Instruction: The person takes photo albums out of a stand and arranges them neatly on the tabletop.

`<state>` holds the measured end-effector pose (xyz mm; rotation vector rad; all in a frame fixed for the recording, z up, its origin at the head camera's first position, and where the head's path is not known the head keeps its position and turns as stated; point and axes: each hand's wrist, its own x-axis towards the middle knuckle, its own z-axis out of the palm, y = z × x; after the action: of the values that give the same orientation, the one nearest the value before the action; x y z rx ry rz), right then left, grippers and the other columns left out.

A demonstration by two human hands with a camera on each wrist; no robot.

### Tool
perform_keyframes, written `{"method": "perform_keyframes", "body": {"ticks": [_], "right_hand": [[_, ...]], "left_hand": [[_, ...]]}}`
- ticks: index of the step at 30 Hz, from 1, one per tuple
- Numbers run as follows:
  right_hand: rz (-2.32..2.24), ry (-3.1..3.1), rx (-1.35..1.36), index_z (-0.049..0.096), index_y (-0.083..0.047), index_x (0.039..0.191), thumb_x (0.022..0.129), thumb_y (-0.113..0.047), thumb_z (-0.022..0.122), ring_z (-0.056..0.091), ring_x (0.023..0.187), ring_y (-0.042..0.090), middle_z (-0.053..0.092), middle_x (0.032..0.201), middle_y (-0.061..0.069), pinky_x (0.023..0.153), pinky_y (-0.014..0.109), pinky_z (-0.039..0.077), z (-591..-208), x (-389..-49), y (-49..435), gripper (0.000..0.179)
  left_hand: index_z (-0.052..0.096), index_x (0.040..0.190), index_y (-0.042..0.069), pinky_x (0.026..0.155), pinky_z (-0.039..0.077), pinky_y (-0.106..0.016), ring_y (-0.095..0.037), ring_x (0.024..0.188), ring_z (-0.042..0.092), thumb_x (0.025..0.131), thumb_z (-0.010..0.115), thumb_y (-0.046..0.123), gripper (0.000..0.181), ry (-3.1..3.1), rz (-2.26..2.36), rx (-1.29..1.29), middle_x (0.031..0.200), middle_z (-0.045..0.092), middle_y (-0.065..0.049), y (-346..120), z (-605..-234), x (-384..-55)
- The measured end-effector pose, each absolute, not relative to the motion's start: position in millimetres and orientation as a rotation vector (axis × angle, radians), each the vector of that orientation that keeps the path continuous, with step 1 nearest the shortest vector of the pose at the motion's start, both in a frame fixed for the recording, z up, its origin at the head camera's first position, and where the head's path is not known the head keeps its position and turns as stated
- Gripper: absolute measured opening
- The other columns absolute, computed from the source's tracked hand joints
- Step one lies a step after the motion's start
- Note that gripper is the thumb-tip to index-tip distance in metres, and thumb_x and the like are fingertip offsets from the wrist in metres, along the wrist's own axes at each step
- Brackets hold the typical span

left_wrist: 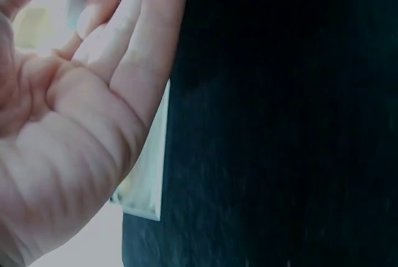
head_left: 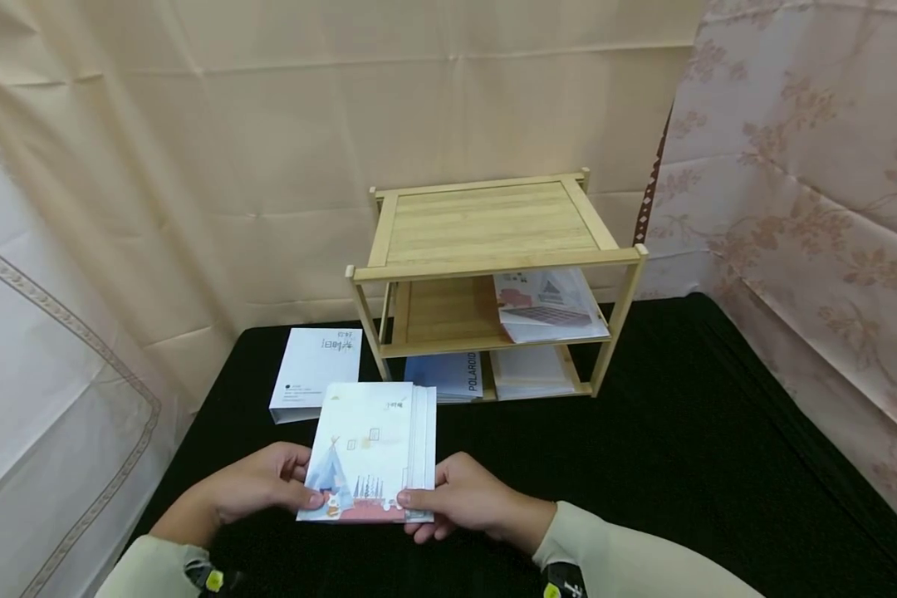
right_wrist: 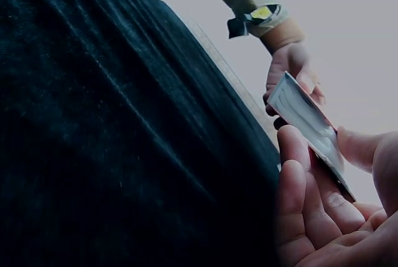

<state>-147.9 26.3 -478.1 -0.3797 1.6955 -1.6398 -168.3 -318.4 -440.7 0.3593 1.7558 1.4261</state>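
Observation:
Both hands hold a small fanned stack of thin booklets low over the front of the table in the head view. The top cover is pale, printed with a blue tent and a pink strip along its bottom. My left hand pinches the lower left corner, thumb on the cover. At the lower right edge my right hand grips it, thumb above and fingers below. The right wrist view shows the stack edge-on and tilted, between the right thumb and fingers. In the left wrist view, the palm of the left hand fills the left side.
A wooden shelf rack stands at the back of the black-covered table. Its middle tier carries an illustrated booklet; lower down lie a blue POLAROID booklet and white booklets. A white box-like book lies left.

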Motion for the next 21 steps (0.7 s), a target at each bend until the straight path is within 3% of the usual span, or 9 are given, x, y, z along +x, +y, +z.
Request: {"method": "perform_keyframes", "body": {"ticks": [11,21], "right_hand": [[-1.593,1.627,-0.37,0.076,-0.009,0.101,0.096,-0.035,0.072,0.076,0.07,0.012,0.079,0.089,0.011,0.056,0.02,0.059,-486.7,-149.6,-13.1,0.027],[-1.538,1.652,-0.339,0.077,-0.01,0.093,0.094,-0.036,0.074,0.076,0.066,0.012,0.079,0.083,0.01,0.053,0.018,0.057,-492.6,-145.9,-44.2,0.025]], "left_hand": [[0.061,0.127,-0.003,0.079,0.062,-0.027,-0.018,0.098,0.075,0.101,0.055,0.001,0.027,1.612,1.431,0.348,0.114,0.077,-0.012,-361.8,-452.7,-167.3],[0.06,0.13,-0.001,0.092,0.061,-0.035,-0.023,0.108,0.074,0.102,0.053,-0.001,0.03,1.563,1.465,0.278,0.12,0.075,-0.014,-393.7,-458.4,-158.7]]}}
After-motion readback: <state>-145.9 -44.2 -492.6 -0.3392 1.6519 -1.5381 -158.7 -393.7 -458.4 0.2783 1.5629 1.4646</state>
